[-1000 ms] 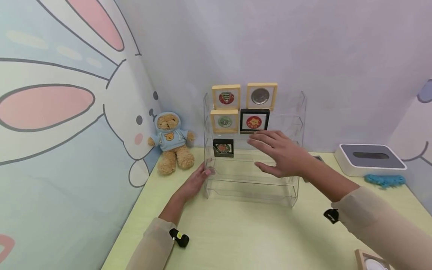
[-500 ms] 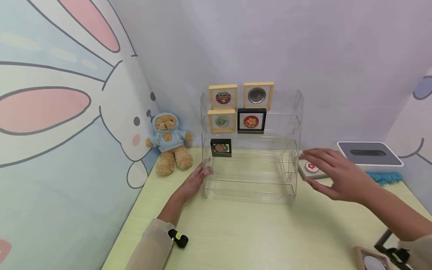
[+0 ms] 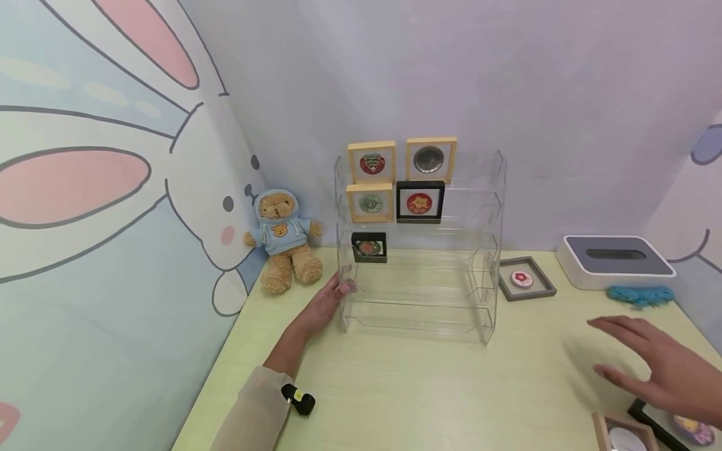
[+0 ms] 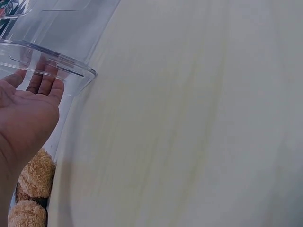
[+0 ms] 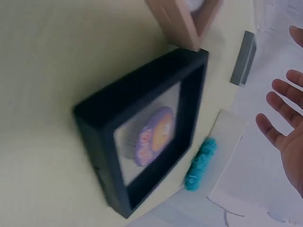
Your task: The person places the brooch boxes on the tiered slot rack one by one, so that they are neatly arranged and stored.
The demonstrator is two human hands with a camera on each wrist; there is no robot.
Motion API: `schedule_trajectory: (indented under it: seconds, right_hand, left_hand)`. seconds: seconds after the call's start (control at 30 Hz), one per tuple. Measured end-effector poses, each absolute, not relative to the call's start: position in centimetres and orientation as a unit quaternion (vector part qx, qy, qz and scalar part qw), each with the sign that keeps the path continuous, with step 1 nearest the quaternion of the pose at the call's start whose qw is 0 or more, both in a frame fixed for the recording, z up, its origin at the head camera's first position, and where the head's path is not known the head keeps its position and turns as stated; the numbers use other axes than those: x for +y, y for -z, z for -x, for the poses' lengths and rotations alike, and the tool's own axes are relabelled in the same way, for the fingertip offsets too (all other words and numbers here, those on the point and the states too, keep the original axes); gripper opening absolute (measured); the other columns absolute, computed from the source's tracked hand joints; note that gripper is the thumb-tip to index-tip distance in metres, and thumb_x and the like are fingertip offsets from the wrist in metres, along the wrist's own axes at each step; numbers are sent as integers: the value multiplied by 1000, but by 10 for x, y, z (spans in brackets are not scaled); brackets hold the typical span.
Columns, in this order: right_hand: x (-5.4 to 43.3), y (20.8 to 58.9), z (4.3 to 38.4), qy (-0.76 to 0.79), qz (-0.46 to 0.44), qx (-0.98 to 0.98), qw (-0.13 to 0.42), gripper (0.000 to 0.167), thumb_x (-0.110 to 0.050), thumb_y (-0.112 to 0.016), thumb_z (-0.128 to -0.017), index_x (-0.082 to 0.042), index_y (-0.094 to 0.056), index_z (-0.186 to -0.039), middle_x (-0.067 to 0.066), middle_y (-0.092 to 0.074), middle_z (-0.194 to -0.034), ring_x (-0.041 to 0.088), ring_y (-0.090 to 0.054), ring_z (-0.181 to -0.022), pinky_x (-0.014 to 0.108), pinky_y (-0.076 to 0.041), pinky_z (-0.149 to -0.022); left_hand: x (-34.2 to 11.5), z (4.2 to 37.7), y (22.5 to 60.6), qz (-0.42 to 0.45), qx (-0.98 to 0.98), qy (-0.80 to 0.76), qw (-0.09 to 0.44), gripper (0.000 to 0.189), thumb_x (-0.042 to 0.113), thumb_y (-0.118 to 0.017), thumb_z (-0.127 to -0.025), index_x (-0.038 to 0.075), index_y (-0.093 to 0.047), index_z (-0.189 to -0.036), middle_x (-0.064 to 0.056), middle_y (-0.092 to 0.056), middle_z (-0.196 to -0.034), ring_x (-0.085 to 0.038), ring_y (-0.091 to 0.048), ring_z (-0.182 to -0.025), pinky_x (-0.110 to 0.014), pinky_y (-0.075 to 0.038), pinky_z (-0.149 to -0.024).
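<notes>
At the left side of a clear acrylic display rack (image 3: 420,311), my left hand (image 3: 321,311) holds the side panel. In the left wrist view its fingers (image 4: 47,85) show partly through the clear plastic. Low at the right of the head view, my right hand (image 3: 665,366) is in the air with fingers spread and nothing held. Below it lies a black square frame (image 5: 97,116) with a purple oval badge (image 5: 154,137). Beside that frame is a wooden frame (image 3: 602,432) with a white round piece. Framed badges stand on the rack, including a black-framed red badge (image 3: 420,203) and a black-framed dark badge (image 3: 369,247).
A grey frame with a red-flower badge (image 3: 521,279) lies right of the rack. Behind, a white tissue box (image 3: 615,262) stands with a blue fuzzy item (image 3: 640,295) before it. A teddy bear (image 3: 284,235) sits at the left wall.
My right hand has moved from before the rack to the lower right, past the grey frame, over the black frame. My left hand stays at the rack's side.
</notes>
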State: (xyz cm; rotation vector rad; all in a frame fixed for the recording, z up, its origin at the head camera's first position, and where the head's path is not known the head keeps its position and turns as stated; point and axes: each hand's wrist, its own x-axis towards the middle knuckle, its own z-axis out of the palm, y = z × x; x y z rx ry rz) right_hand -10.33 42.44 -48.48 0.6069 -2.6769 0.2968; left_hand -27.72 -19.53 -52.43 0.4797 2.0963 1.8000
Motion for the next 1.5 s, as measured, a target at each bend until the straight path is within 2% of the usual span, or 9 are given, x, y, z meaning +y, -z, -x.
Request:
schedule_trajectory:
  seconds: [0.07,0.17,0.23,0.43,0.63,0.77,1.03,1.27,1.5]
  right_hand:
    - [424,494,89,-91,-190,-967,145,86,-45,-104,-71,-19,-68,-144,7,-68,-137,17,-56,-123,8,-36,-118]
    - [423,507,70,-70,-162,-980,96,81,-55,-100,-74,-21,-70,-141,4,-67,-136,27,-63,-115,32,-61,-92]
    - [425,514,60,-71,-168,-980,83,78,-54,-100,-75,-21,-72,-139,2,-67,-134,24,-66,-110,42,-61,-76]
    - [430,532,44,-69,-209,-973,72,74,-56,-100,-72,-19,-75,-132,-5,-65,-121,-5,-55,-97,27,-51,-67]
    - [428,546,39,-39,-246,-968,7,86,-79,-89,-73,-17,-75,-132,-2,-64,-119,-4,-48,-93,27,-45,-63]
    - [430,555,40,-36,-296,-953,53,78,-72,-94,-72,-16,-78,-125,-2,-62,-114,-3,-45,-93,27,-38,-62]
    - [428,553,49,-99,-350,-930,48,63,-59,-98,-74,-19,-78,-118,-17,-54,-108,-10,-37,-87,22,-36,-60]
    - [428,540,54,-87,-325,-940,-50,53,-62,-87,-90,-19,-77,-119,-20,-54,-106,-11,-35,-87,25,-41,-61]
    - [418,526,56,-83,-269,-952,-117,62,-68,-82,-91,-16,-76,-124,-16,-56,-110,-10,-39,-87,27,-48,-64]
  left_hand:
    - [-196,278,524,-171,742,-628,160,78,66,-49,-113,28,-24,-177,-20,-55,-153,-37,-41,-157,-59,-16,-138]
    - [-196,279,524,-173,735,-635,162,79,65,-49,-113,27,-23,-177,-20,-53,-151,-37,-39,-157,-57,-15,-138]
    - [-196,279,524,-173,730,-640,166,78,63,-49,-113,27,-23,-177,-20,-52,-151,-36,-39,-157,-57,-14,-138]
    - [-195,279,525,-173,725,-645,170,76,60,-50,-114,26,-23,-177,-16,-53,-149,-32,-39,-155,-54,-15,-138]
    - [-195,277,525,-173,723,-647,166,75,58,-48,-115,23,-23,-177,-15,-54,-147,-31,-39,-154,-55,-15,-138]
    - [-195,277,527,-169,723,-648,168,78,59,-49,-115,22,-21,-177,-16,-54,-149,-31,-39,-154,-56,-14,-138]
    - [-197,276,528,-171,728,-640,175,78,63,-49,-114,28,-22,-177,-21,-50,-159,-37,-35,-161,-59,-13,-140]
    - [-197,276,527,-174,727,-640,177,80,66,-51,-112,29,-23,-177,-23,-50,-160,-38,-35,-162,-58,-13,-140]
    - [-197,278,528,-166,714,-655,183,77,61,-51,-114,26,-23,-177,-22,-50,-158,-36,-34,-161,-56,-11,-140]
